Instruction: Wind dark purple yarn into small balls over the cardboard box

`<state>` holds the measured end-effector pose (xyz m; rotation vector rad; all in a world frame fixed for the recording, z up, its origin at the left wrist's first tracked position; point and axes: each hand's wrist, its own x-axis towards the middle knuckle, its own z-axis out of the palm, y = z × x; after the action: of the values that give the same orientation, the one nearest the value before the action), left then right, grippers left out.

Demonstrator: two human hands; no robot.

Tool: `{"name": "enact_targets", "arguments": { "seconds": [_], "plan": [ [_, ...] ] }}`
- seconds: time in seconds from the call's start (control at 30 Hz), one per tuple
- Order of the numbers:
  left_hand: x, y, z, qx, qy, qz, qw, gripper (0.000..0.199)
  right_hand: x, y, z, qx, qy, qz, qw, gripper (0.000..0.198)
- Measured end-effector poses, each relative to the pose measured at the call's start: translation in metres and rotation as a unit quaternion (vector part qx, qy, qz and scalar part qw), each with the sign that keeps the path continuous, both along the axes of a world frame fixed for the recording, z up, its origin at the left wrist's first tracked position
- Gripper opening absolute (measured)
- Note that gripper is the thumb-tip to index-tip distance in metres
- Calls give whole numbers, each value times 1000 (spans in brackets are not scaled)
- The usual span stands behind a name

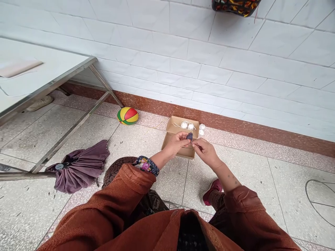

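Observation:
Between the fingers of my left hand (176, 143) is a small dark blue-grey piece that looks knitted or crocheted (190, 136). My right hand (205, 152) is closed in a pinch right beside it, at its lower edge. Whatever is in that pinch is too small to make out. Below both hands an open cardboard box (171, 122) lies on the floor, partly hidden by them. White yarn balls (184, 124) sit in its far part, with a loose strand trailing. Small white items (201, 129) lie just outside its right edge.
A metal-framed table (65, 66) stands at the left. Near its leg rests a colourful ball (127, 115), with a folded purple umbrella (81, 165) closer in. A dark woven basket (237, 7) hangs into the top edge, and a thin metal ring (315, 205) lies at the right.

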<state>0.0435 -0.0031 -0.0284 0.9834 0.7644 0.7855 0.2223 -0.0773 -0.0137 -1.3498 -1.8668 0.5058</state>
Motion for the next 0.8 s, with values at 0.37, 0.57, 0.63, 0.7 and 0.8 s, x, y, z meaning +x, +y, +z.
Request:
{"name": "enact_targets", "arguments": {
  "seconds": [0.37,0.57,0.63,0.7,0.8],
  "plan": [
    [2,-10,10,144,90,-76,983,46,14,11,6,-1,53,-96,994,19],
    [0,-5,11,57,-10,-43,997,52,10,12,-10,-19,10,-79,997,20],
    [0,-4,7,30,-21,-4,999,50,5,9,-11,-12,-13,-54,998,20],
    [0,-2,2,17,-24,20,999,49,0,5,-9,-3,-30,-33,999,21],
    [1,-1,-4,24,-10,32,999,48,-2,2,-3,5,-45,2,999,22]
  ]
}}
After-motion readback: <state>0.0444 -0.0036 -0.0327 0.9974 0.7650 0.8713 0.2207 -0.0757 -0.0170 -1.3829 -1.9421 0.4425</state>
